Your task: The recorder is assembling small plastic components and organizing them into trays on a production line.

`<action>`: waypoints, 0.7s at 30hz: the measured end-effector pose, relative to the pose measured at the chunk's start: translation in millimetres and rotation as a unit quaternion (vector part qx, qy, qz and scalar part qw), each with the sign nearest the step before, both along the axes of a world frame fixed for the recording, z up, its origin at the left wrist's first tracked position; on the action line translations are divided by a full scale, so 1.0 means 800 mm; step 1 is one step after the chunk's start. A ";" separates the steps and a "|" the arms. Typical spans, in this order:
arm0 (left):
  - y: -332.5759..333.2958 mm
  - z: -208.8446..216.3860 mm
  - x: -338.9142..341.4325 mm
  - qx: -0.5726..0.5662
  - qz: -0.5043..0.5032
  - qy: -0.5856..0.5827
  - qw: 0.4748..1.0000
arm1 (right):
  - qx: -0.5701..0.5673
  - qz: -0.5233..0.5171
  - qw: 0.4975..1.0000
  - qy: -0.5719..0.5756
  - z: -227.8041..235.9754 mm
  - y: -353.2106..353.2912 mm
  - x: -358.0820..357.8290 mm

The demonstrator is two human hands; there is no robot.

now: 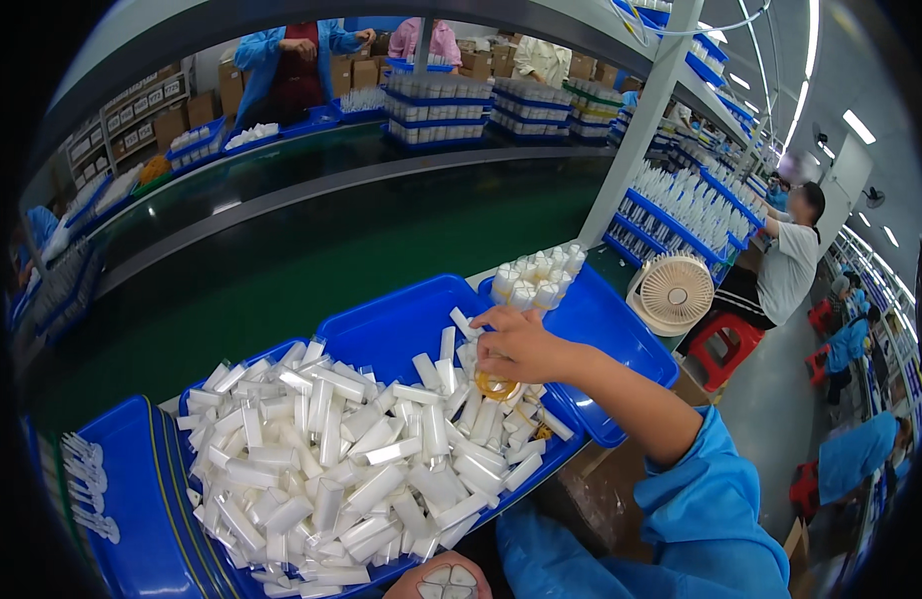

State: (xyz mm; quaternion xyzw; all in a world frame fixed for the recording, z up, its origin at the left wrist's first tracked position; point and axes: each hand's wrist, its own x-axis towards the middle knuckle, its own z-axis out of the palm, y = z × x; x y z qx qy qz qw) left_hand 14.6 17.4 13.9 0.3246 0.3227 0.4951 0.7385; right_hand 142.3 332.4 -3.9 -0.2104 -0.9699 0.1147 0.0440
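Observation:
My right hand (526,349) reaches over a blue tray (566,444) heaped with short white pieces in clear wrappers (321,449). Its fingers are curled together just above a clump of yellow rubber bands (496,386); whatever is between the fingertips is hidden. At the bottom edge, my left hand (406,584) is partly cut off and closed around a bundle of white pieces (451,581), seen end on. Several white bundles (536,275) stand upright beyond my right hand, at the edge of another blue tray (606,329).
A blue tray (142,499) with white plastic pieces (90,489) lies at left. A green conveyor (281,240) runs beyond the trays. A beige fan (673,293) and grey post (636,150) stand at right. Co-workers sit nearby, one on a red stool (722,349).

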 end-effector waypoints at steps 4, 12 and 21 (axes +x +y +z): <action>0.003 -0.011 0.005 0.065 0.062 -0.008 0.996 | -0.033 0.003 0.999 0.018 -0.003 0.005 -0.005; 0.002 -0.009 0.007 0.057 0.137 0.122 0.981 | -0.176 -0.014 0.964 0.200 0.029 0.003 -0.012; 0.004 -0.006 0.013 0.087 0.199 0.239 0.946 | -0.401 -0.102 0.897 0.152 0.049 -0.027 -0.030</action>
